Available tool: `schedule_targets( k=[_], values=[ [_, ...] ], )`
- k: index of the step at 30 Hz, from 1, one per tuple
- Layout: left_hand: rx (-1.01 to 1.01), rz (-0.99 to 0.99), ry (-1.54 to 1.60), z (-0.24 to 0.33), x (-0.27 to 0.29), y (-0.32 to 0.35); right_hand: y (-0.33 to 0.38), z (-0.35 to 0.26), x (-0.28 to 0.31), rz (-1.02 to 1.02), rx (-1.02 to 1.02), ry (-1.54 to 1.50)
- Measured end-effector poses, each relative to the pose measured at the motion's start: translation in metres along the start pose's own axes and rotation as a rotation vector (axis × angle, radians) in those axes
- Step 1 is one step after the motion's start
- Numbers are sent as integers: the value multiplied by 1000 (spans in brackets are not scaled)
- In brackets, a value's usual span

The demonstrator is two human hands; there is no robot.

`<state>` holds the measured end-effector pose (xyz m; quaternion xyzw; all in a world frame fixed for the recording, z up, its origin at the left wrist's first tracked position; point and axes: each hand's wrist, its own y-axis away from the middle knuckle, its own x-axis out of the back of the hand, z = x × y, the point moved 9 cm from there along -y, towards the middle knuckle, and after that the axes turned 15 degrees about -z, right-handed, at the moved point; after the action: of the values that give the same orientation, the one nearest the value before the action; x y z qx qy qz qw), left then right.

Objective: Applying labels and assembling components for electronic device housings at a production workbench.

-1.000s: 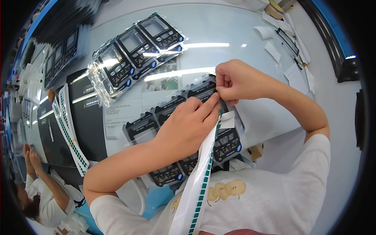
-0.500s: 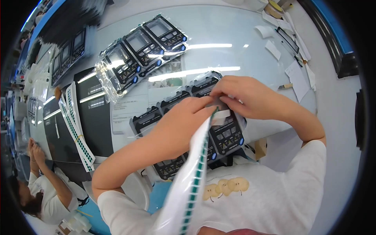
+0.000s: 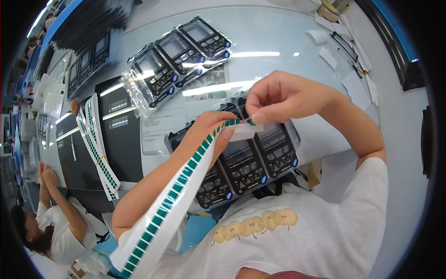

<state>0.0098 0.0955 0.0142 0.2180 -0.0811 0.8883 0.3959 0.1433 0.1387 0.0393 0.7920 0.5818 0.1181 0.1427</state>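
Sticker strip (image 3: 173, 189) lies clamped in left fingers (image 3: 225, 136), near right fingers (image 3: 265, 114) pinched together.

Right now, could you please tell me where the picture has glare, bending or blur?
Head view: white light streaks reflect off the pale tabletop and wrapped panels; head view: the tabletop's edges bend toward the dark rim; head view: the dark stack at upper left looks smeared, while the green-squared strip at the left hand is fairly clear.

Head-worn fisheye, facing downward; close above table (image 3: 269, 32)
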Motion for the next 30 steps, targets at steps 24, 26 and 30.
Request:
schedule_targets(
  k=[24,26,30],
  values=[
    [-182,-10,-570,19,-23,16,-20,44,11,259,-335,-88],
    [-173,-10,-565,20,-22,15,-20,44,11,263,-341,-89],
    [-134,-26,-595,20,-23,10,-20,42,11,277,-350,-68]
  ],
)
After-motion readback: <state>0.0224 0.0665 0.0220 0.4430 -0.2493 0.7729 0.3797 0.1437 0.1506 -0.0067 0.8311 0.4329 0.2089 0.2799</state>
